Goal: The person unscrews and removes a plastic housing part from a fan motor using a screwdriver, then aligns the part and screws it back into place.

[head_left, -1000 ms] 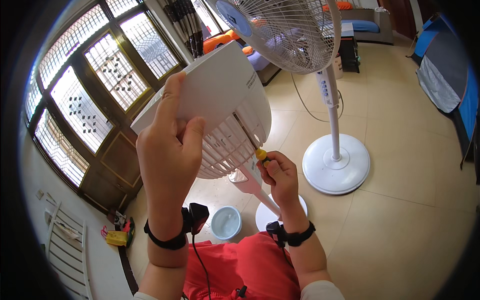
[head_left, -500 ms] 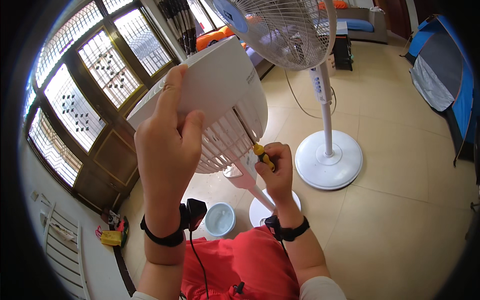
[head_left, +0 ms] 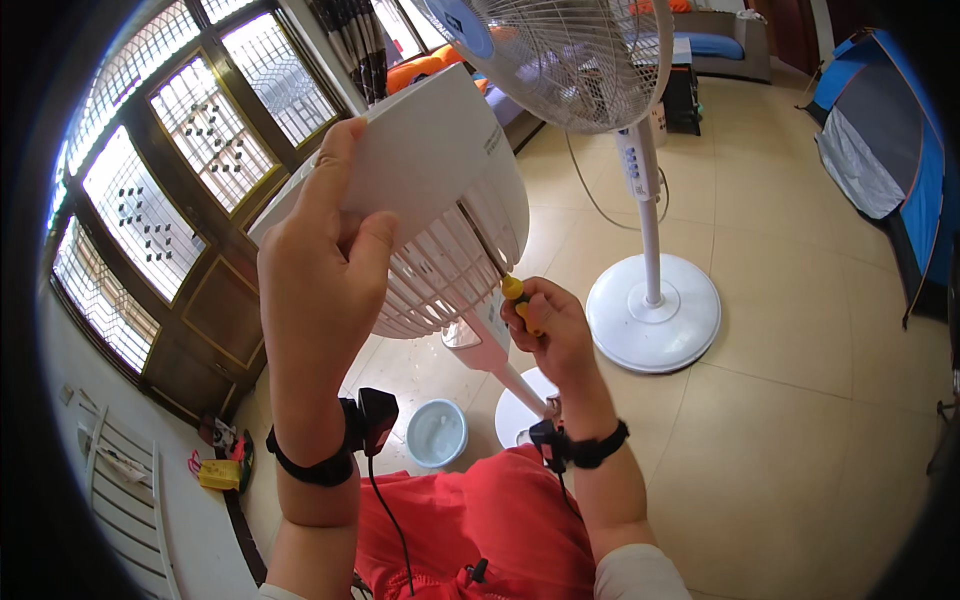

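A white fan head [head_left: 440, 150] with a slatted rear grille [head_left: 425, 285] is tilted in front of me, on a pale stand [head_left: 485, 345]. My left hand [head_left: 325, 235] grips the housing's left edge, thumb on the near face and fingers over the rim. My right hand [head_left: 555, 325] is wrapped round the yellow and black handle of a screwdriver [head_left: 514, 288]. The screwdriver's long shaft points up and left against the slats, its upper end at the border of the solid housing. Its tip is hidden there.
A second white pedestal fan [head_left: 650, 210] stands just beyond, its wire cage near the held housing. On the floor below is a light-blue basin [head_left: 437, 433]. A blue and grey tent [head_left: 890, 140] stands at the right, and dark-framed doors [head_left: 190, 190] line the left.
The fan head and both hands have shifted slightly left in view. My right hand has turned a little around the screwdriver handle, its wrist moving outward.
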Demonstrator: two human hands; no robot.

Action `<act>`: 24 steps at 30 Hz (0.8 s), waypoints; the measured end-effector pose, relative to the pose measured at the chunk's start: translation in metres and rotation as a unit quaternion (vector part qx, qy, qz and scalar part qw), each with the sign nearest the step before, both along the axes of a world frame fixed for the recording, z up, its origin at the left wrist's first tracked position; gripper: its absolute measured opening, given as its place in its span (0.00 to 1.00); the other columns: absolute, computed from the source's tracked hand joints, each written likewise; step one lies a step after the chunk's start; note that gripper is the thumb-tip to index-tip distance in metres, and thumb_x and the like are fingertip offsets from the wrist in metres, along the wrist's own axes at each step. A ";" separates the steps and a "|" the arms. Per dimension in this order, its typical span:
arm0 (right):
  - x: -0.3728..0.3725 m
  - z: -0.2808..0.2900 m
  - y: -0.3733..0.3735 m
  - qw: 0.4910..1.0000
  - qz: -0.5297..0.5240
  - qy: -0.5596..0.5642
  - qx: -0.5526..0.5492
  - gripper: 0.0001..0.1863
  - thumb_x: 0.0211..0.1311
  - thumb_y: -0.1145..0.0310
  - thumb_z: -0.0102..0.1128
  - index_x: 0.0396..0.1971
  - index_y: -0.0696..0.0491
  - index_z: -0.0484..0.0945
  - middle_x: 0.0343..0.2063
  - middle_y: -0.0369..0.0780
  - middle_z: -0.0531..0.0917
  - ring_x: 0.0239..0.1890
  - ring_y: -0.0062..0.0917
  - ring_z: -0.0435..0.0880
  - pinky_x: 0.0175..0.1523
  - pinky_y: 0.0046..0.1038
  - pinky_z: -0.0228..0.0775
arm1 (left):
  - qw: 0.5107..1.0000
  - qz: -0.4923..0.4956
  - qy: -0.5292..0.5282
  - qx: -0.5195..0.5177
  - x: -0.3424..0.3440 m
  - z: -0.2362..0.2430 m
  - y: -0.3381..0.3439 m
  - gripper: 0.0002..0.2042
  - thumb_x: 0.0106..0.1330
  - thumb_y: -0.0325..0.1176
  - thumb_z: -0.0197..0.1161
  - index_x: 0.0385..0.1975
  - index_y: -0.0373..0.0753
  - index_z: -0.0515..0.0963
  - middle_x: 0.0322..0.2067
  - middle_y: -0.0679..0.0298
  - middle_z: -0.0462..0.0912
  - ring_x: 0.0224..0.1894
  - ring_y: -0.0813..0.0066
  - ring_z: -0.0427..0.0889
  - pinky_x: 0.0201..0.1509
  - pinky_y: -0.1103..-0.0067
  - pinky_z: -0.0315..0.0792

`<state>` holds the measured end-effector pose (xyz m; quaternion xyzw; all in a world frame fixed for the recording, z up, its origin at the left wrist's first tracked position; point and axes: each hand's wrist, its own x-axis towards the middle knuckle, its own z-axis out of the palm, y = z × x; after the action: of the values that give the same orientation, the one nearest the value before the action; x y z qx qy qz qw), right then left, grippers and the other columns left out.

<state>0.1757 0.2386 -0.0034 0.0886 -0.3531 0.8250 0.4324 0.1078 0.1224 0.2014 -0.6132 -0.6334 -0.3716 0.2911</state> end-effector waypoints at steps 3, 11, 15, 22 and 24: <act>0.009 -0.001 0.030 0.950 0.308 0.046 0.000 0.19 0.64 0.56 0.52 0.34 0.60 0.71 0.21 0.37 0.71 0.15 0.12 0.58 0.20 0.13 0.49 | 1.000 -0.023 -0.008 0.016 0.000 0.000 0.000 0.28 0.54 0.25 0.58 0.59 0.39 0.68 0.17 0.55 0.78 0.20 0.75 0.80 0.28 0.79 0.73; -0.005 -0.002 -0.004 1.000 0.002 0.019 0.013 0.12 0.58 0.72 0.57 0.40 0.57 0.67 0.28 0.37 0.71 0.22 0.14 0.66 0.26 0.17 0.61 | 1.000 0.000 0.000 -0.006 0.008 0.000 0.000 0.28 0.54 0.25 0.57 0.60 0.39 0.67 0.17 0.54 0.78 0.20 0.75 0.80 0.29 0.79 0.72; -0.018 -0.006 -0.023 0.900 -0.429 -0.031 0.074 0.12 0.56 0.75 0.61 0.38 0.57 0.69 0.30 0.36 0.73 0.28 0.18 0.73 0.35 0.19 0.68 | 1.000 -0.008 0.007 0.003 0.006 -0.001 0.000 0.28 0.54 0.25 0.57 0.60 0.39 0.67 0.17 0.54 0.78 0.20 0.74 0.80 0.28 0.79 0.72; -0.035 -0.009 -0.026 0.844 -0.528 -0.074 0.061 0.16 0.63 0.59 0.58 0.36 0.59 0.74 0.26 0.37 0.75 0.27 0.20 0.74 0.34 0.19 0.68 | 1.000 0.000 -0.007 -0.017 0.010 0.002 0.001 0.29 0.54 0.25 0.58 0.60 0.39 0.67 0.20 0.54 0.79 0.22 0.74 0.81 0.30 0.79 0.73; -0.033 -0.009 -0.025 0.897 -0.436 -0.046 0.048 0.18 0.65 0.57 0.56 0.37 0.60 0.74 0.23 0.37 0.75 0.23 0.16 0.70 0.28 0.15 0.63 | 1.000 -0.008 -0.013 -0.024 0.007 0.002 0.000 0.29 0.54 0.25 0.57 0.60 0.38 0.67 0.21 0.54 0.79 0.24 0.74 0.82 0.31 0.80 0.74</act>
<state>0.1429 0.2132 -0.0125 -0.0922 -0.4150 0.5388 0.7273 0.1146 0.1224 0.2036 -0.6201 -0.6411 -0.3662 0.2652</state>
